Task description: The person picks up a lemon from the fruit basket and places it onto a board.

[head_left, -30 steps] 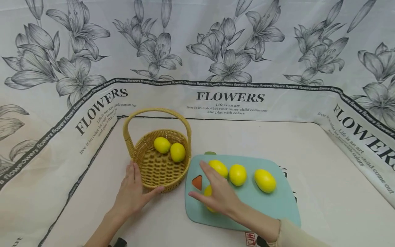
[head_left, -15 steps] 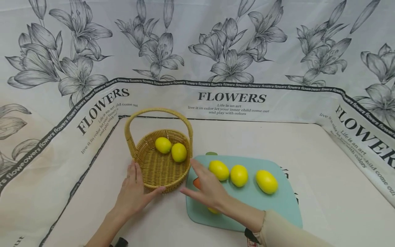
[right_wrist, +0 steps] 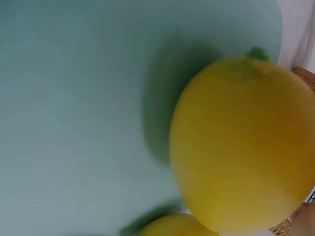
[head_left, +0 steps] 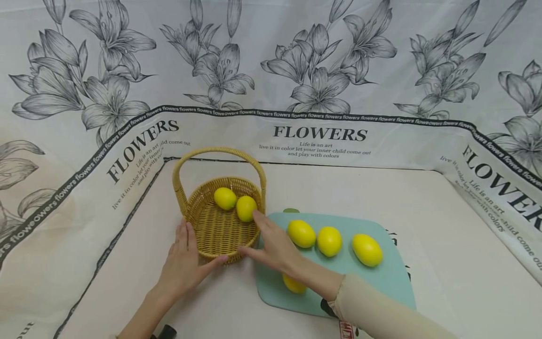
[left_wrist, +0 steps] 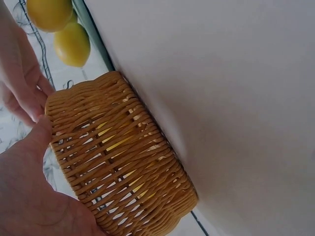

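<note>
A round wicker basket (head_left: 230, 233) with an arched handle stands left of centre, two lemons (head_left: 225, 198) inside. My left hand (head_left: 179, 266) rests against its near left side, fingers straight, thumb along the front; the left wrist view shows the thumb at the basket's rim. My right hand (head_left: 277, 247) reaches over the blue-green cutting board (head_left: 347, 287) to the basket's right rim, thumb and fingers apart, nothing visible between them. Contact with the rim cannot be told. Beneath that wrist a lemon (head_left: 293, 283), partly hidden, lies on the board; it looms large in the right wrist view.
Several more lemons (head_left: 329, 241) lie on the board, right of my right hand. A small green piece (head_left: 290, 210) shows at the board's far edge. Floral fabric (head_left: 317, 84) printed with "FLOWERS" surrounds the white table surface (head_left: 322, 188) at the back and sides.
My right hand has moved left from over the board's left part to the basket's right rim, uncovering more of the board's upper lemons. My left hand stays against the basket.
</note>
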`<state>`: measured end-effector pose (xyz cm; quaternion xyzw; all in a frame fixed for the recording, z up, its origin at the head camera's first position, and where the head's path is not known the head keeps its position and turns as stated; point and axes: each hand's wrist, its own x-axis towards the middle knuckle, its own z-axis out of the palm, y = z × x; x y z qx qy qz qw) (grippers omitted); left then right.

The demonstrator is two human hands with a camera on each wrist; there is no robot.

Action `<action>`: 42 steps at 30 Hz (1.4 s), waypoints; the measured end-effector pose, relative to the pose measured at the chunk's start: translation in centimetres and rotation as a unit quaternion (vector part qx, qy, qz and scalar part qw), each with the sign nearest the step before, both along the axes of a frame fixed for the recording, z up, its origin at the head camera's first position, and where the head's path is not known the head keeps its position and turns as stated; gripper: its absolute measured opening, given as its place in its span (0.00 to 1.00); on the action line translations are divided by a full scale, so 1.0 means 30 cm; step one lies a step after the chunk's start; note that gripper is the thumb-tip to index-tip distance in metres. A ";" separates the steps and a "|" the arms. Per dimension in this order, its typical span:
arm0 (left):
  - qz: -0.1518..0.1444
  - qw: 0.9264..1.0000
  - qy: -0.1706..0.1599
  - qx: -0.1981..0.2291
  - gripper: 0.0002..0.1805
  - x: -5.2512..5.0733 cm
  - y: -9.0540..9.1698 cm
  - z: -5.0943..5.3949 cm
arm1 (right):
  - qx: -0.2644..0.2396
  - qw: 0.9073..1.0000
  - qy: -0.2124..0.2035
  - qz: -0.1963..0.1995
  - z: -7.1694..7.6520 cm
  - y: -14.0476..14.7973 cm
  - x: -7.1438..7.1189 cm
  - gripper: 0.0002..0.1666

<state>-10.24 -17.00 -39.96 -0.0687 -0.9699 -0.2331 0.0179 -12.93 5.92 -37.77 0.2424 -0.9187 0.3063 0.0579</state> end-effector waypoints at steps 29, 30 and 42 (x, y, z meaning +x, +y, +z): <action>-0.002 1.000 0.004 0.001 0.66 -0.002 0.002 -0.001 | 0.065 0.998 -0.002 0.001 0.016 -0.086 -0.123 0.53; -0.001 1.000 0.004 0.001 0.66 -0.002 0.002 -0.001 | 0.067 0.998 -0.005 0.000 0.018 -0.089 -0.127 0.53; 0.000 1.000 0.001 0.002 0.66 -0.002 -0.003 -0.006 | 0.091 0.995 -0.031 -0.009 0.023 -0.113 -0.154 0.54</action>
